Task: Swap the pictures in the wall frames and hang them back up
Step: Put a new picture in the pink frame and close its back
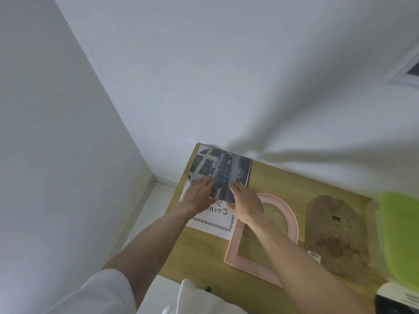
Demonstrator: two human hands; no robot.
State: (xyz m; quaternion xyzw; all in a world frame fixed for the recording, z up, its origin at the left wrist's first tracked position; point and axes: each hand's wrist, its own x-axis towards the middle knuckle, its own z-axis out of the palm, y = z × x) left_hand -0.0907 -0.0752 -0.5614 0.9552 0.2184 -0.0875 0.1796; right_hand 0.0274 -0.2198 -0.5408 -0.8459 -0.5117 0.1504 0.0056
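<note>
A dark car picture [224, 171] with an arched left end lies at the far left of the wooden table [204, 252]. Both hands are on its near edge: my left hand [199, 193] with fingers spread flat on it, my right hand [246, 202] gripping its near right corner. Under it lies a white sheet [215, 220] with black gothic lettering and a decorative border. A pink arched frame [235, 250], with nothing in it, lies to the right, partly under my right forearm. A brown arched backing board [335, 234] lies further right.
A lime-green plastic container [401, 234] stands at the table's right edge. A white-framed picture [408, 71] hangs on the wall at upper right. White walls meet in a corner left of the table, with pale floor below. A dark object with white paper [399, 300] sits at bottom right.
</note>
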